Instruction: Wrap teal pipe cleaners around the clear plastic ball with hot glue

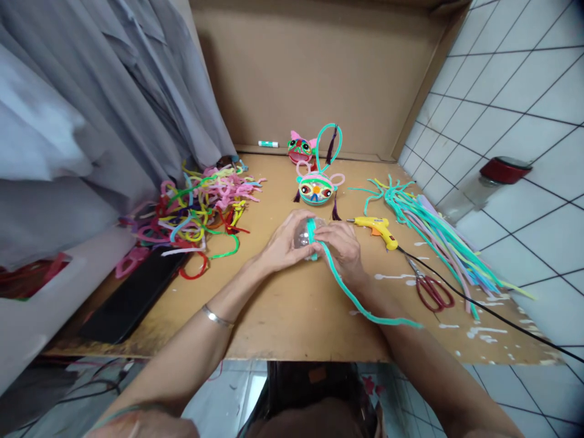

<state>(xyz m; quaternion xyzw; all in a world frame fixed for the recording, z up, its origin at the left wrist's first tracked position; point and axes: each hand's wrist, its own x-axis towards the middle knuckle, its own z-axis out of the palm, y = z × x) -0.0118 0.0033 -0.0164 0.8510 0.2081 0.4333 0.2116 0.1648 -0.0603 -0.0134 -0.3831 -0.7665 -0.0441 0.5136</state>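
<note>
My left hand is closed around a clear plastic ball above the middle of the board. A turquoise pipe cleaner wraps round the ball as a band, and its long tail trails over my right forearm. With fingertips pinched, my right hand grips the pipe cleaner against the ball's right side. Just beyond my hands stands a decorated ball figure with big eyes, pink loops and dark tassels. A second figure with pink ears sits behind it.
Right of my hands lie a yellow glue gun with a black cord, red-handled scissors and a bundle of straight pipe cleaners. On the left are tangled pipe cleaners and a black slab. A marker lies at the back.
</note>
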